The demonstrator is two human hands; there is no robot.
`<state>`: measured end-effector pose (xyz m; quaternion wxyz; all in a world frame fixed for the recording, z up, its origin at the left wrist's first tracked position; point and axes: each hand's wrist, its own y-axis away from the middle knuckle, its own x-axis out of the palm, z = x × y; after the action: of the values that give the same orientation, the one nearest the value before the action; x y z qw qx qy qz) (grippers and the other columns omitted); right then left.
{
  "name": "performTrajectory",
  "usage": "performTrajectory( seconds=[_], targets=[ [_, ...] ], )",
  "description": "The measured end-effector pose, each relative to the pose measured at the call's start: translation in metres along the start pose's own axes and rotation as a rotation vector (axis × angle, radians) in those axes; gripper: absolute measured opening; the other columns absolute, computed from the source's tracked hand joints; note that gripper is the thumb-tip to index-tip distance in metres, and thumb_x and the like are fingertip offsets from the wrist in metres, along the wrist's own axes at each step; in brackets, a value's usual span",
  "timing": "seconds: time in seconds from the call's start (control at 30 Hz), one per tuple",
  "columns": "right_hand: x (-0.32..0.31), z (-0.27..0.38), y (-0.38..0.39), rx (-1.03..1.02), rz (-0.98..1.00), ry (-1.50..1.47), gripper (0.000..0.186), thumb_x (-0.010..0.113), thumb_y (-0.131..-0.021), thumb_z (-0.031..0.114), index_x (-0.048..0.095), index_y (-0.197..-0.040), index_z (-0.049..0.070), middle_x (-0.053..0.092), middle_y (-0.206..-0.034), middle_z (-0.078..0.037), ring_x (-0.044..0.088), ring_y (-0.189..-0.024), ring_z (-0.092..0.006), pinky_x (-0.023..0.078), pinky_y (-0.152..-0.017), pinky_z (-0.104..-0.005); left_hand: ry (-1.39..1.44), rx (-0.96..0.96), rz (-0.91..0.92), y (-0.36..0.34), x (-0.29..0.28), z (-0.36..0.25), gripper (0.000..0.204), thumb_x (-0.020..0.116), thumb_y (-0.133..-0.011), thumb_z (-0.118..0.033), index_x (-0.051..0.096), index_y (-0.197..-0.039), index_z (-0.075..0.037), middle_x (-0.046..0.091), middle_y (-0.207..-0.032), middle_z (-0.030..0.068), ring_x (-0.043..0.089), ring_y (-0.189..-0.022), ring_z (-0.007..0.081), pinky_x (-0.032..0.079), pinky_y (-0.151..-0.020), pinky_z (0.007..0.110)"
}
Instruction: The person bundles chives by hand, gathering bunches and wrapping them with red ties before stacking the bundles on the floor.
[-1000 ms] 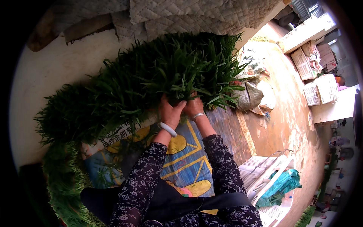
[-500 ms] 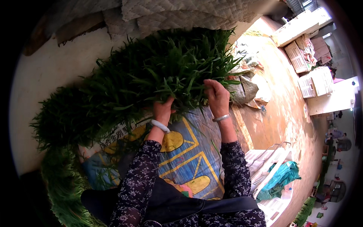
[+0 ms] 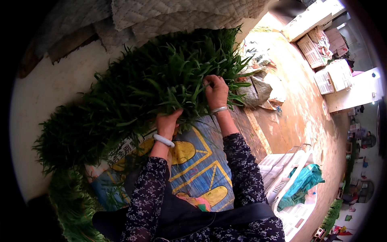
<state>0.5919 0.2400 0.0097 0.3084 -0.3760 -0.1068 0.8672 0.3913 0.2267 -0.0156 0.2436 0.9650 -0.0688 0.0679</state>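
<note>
A long, thick heap of narrow-bladed green leaves [image 3: 149, 86] lies across the surface in front of me, its kind not certain. At the heap's near edge, my left hand [image 3: 166, 124] has a pale bangle at the wrist and is closed around some blades, its fingertips partly hidden by them. My right hand [image 3: 217, 93], with a silver bangle, is further right and a little higher. Its fingers are curled in a pinch against the leaves, and the blades in it are hardly visible. Beneath my forearms lies a blue sheet [image 3: 193, 159] with yellow shapes, strewn with a few loose blades.
More greens [image 3: 74, 201] are piled at the lower left. Quilted grey cloth [image 3: 189, 16] hangs along the far side. To the right, a white plastic crate [image 3: 278, 173] holds a teal bag [image 3: 300, 185]. A crumpled sack [image 3: 258, 90] lies on the floor beyond the heap.
My right hand has shifted left and slightly up, deeper over the leaves, its fingers still curled. My left hand has moved slightly left and down. The view has shifted a little.
</note>
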Motion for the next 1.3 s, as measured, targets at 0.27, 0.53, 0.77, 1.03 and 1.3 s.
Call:
performTrajectory(
  seconds=[0.27,0.53,0.77,1.03,1.3],
  targets=[
    [0.015,-0.016,-0.003,0.072,0.014,0.058,0.023,0.072,-0.08,0.02,0.062,-0.099,0.012,0.064,-0.091,-0.008,0.063,-0.086,-0.0315,0.05,-0.073,-0.0413,-0.176,-0.04,0.115,0.009,-0.007,-0.011,0.04,0.081,-0.076,-0.029,0.068,-0.11,-0.011,0.068,-0.102,0.0018,0.059,-0.078,0.0123,0.05,-0.057,0.026],
    [0.019,-0.016,0.002,0.115,-0.095,-0.099,0.032,0.072,-0.081,0.018,0.055,-0.107,0.012,0.064,-0.083,-0.009,0.064,-0.079,-0.0322,0.05,-0.07,-0.0416,-0.231,-0.174,0.119,0.011,-0.025,-0.017,0.044,0.08,-0.076,-0.033,0.069,-0.111,-0.009,0.068,-0.106,0.0048,0.061,-0.085,0.0181,0.054,-0.065,0.032],
    [0.02,-0.005,0.003,0.135,-0.076,-0.068,0.029,0.072,-0.081,0.019,0.057,-0.105,0.013,0.064,-0.085,-0.008,0.064,-0.081,-0.0307,0.05,-0.07,-0.0415,-0.238,-0.242,0.228,0.008,-0.045,-0.017,0.05,0.078,-0.079,-0.025,0.062,-0.123,-0.008,0.068,-0.11,0.0059,0.062,-0.087,0.0165,0.055,-0.065,0.032],
    [0.021,-0.014,0.003,0.024,-0.204,-0.124,0.007,0.062,-0.085,0.011,0.06,-0.091,0.008,0.063,-0.082,-0.011,0.063,-0.077,-0.0294,0.049,-0.067,-0.0381,-0.461,-0.154,0.226,0.023,-0.037,-0.023,0.06,0.08,-0.072,-0.016,0.058,-0.127,-0.003,0.068,-0.111,0.008,0.062,-0.092,0.0168,0.053,-0.076,0.034],
    [0.043,-0.028,-0.004,0.158,-0.255,-0.067,0.008,0.056,-0.09,0.009,0.057,-0.098,0.008,0.063,-0.079,-0.019,0.063,-0.074,-0.0394,0.05,-0.068,-0.0429,-0.78,-0.054,0.479,0.013,-0.044,-0.002,0.051,0.077,-0.071,-0.028,0.066,-0.116,-0.004,0.069,-0.111,0.0141,0.064,-0.104,0.0255,0.048,-0.091,0.035]
  ],
)
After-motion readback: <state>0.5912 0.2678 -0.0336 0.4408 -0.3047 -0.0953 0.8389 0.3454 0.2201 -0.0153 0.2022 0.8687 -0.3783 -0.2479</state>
